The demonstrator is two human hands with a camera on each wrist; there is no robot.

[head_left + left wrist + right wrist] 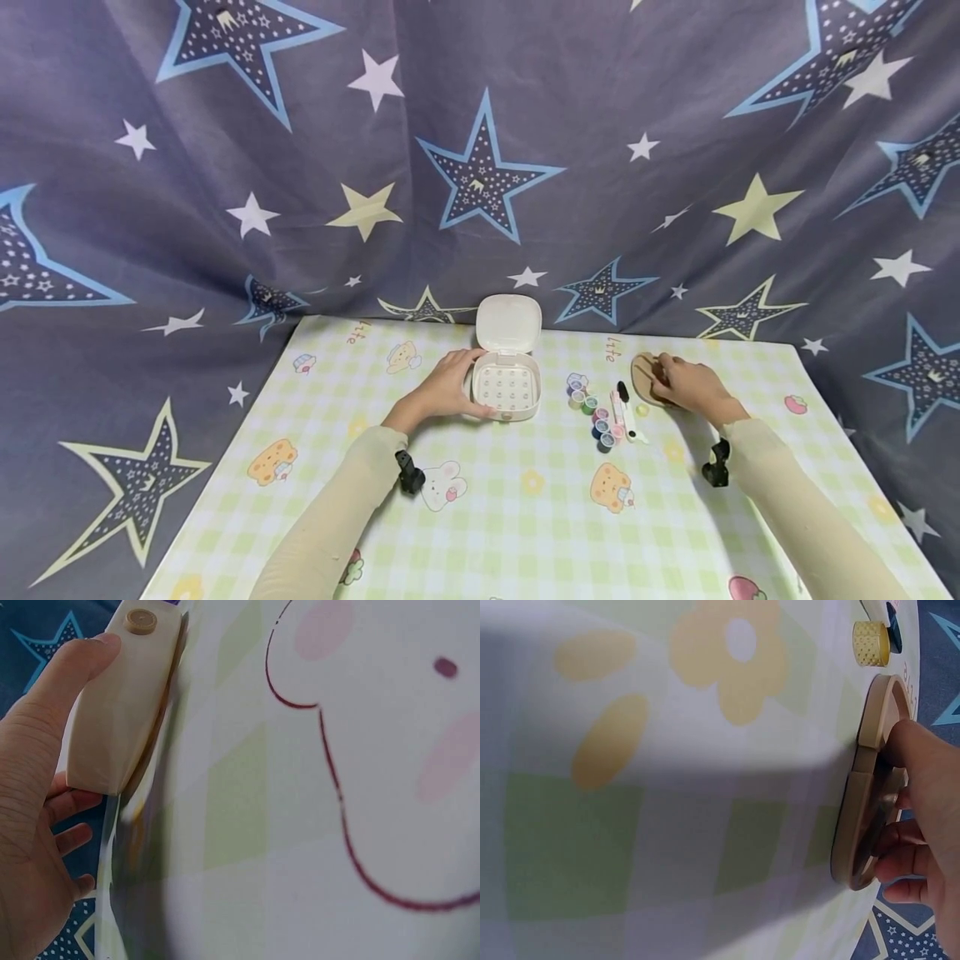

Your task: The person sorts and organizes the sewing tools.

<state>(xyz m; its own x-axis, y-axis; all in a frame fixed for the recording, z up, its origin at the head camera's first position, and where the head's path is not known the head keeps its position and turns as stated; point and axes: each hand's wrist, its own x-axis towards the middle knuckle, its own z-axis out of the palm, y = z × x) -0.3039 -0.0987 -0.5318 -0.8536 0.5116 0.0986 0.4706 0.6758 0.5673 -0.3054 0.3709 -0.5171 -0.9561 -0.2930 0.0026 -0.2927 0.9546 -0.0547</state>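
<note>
Counter (pixel 517 525) first: light cloth, pale green/white check, printed with bears, a rabbit, flowers and strawberries. Dark purple-blue curtain (pixel 360 125) with star print stands behind the white box (pixel 507 388) and hangs round both sides of the counter.

Box sits toward the counter's back edge, base flat. Lid (pixel 509 323) is raised at the rear, hinge side away from me; round clasp (pixel 141 622) faces me. Rounded square from above, so no clear long axis. Small pegs stand in rows inside.

My left grip (pixel 444 387) is clamped on the box's left side, thumb on the front face by the clasp, fingers round the left.

Right of the box: paint pots (pixel 601 414) in a slanting cluster, then a pink tool (pixel 617 408) and a black-ended tool (pixel 623 393), both pointing roughly away from me. Farther right: oval brown dish (pixel 642 379), long axis running mostly away from me, far end leaning boxward. My right grip (pixel 693 389) has its fingers down in the dish; can't tell if they pinch anything.
</note>
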